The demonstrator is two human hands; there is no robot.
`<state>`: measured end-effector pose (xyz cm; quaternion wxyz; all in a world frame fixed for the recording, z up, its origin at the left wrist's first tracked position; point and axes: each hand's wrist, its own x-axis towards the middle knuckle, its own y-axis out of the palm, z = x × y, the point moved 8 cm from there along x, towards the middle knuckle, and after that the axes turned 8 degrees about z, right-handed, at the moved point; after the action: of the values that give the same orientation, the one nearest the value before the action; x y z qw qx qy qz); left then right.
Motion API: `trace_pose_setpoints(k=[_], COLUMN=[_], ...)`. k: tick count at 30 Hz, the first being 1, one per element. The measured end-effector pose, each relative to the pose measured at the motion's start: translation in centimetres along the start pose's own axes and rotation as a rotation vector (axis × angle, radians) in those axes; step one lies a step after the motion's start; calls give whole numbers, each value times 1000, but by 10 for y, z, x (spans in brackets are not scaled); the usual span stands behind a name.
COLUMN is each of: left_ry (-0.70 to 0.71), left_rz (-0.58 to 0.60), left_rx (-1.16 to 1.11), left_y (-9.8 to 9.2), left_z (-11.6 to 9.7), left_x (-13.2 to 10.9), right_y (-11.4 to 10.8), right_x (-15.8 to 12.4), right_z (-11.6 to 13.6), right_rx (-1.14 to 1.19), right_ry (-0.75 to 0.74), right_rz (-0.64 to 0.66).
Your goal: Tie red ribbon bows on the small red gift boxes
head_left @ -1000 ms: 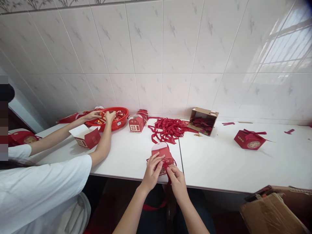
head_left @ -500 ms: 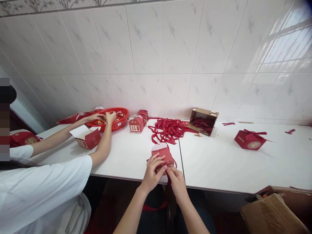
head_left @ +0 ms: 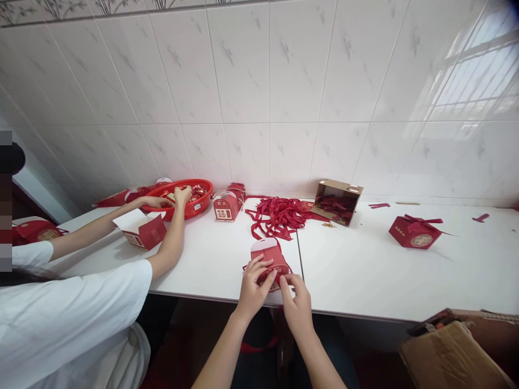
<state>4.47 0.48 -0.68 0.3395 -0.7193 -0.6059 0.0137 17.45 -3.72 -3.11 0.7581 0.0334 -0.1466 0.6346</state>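
A small red gift box [head_left: 272, 253] with a pale raised flap lies near the table's front edge. My left hand [head_left: 252, 289] rests over its left side, fingers across the top and thumb pressed on the front. A thin red ribbon [head_left: 278, 276] runs around the box. At the front right, my right hand [head_left: 299, 302] pinches this ribbon between thumb and bent fingers; the exact grip is partly hidden. Behind the box lies a tangled heap of red ribbons [head_left: 279, 213].
At left, a co-worker's hands reach into a red basin [head_left: 193, 209] of wrapped sweets, beside an open red box [head_left: 151, 233]. A closed red box [head_left: 227, 208], a ribbon-filled carton [head_left: 344, 189] and a bow-tied box [head_left: 416, 232] stand on the table [head_left: 357, 281]. Cardboard boxes [head_left: 446, 354] sit lower right.
My right hand has shifted slightly up and its fingers have bent more. The ribbon tail that hung below the box front is no longer seen there. The co-worker's left hand moved lower into the basin.
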Motion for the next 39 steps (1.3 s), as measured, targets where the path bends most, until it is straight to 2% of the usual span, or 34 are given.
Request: trace_pose_setpoints(k=[2,4,10,14,23,30,35,39], left_ry=[0,2,17,40,57,25,17,31], left_rz=[0,2,10,16,59,50,66,65], left_rx=[-9,-21,-50,-66,-99,-165,-134,-109], left_y=[0,0,-1,-1,1,-1,1,2], left_z=[0,0,-2,-3,-5,-5,-3,-3], left_x=[0,0,-4,-5,-7,-8,-7,-8], right_y=[-13,-18,-4,3,5,1,-2,7], right_x=[0,4,22,25,21,22,31,36], right_z=[8,17,38,46,50,55,40,41], right_rx=[-89,-125,-115,-137,-23,-104,-2,-40], right_ry=[-77,-163,-284,-281,-264,-316,-134,-106], right_rz=[-109,-115,204,307,366,355,355,466])
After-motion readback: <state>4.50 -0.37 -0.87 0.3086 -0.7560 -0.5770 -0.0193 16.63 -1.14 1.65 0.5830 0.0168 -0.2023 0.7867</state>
